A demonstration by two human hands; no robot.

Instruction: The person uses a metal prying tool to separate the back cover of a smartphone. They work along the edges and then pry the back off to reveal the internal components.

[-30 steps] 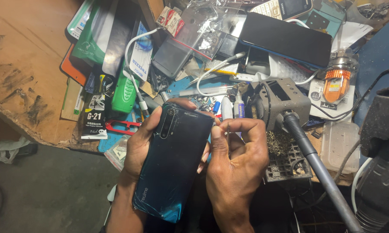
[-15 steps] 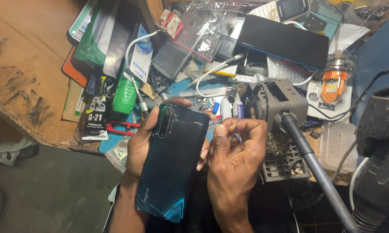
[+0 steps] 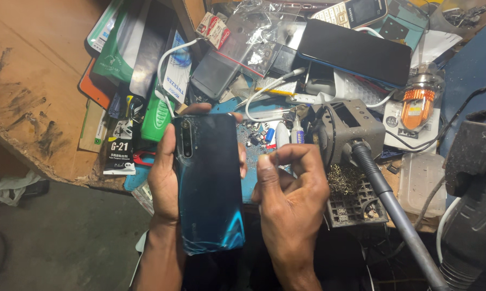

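Observation:
My left hand grips a dark teal smartphone from its left side, fingertips wrapped over the top and right edges. The phone is back side up, its camera strip near the top left, and it is held upright over the bench edge. Just right of the phone, my right hand has its fingers curled in and thumb raised. It is close to the phone's right edge but apart from it, and I see nothing in it.
The cluttered bench holds a large black phone, a keypad phone, a green bottle, a white cable, a small glue bottle and loose screws. A grey metal holder with a dark hose stands right. Bare wood lies left.
My right hand has come off the phone's upper right edge and curled shut a little to the right. My left hand has tilted the phone more upright.

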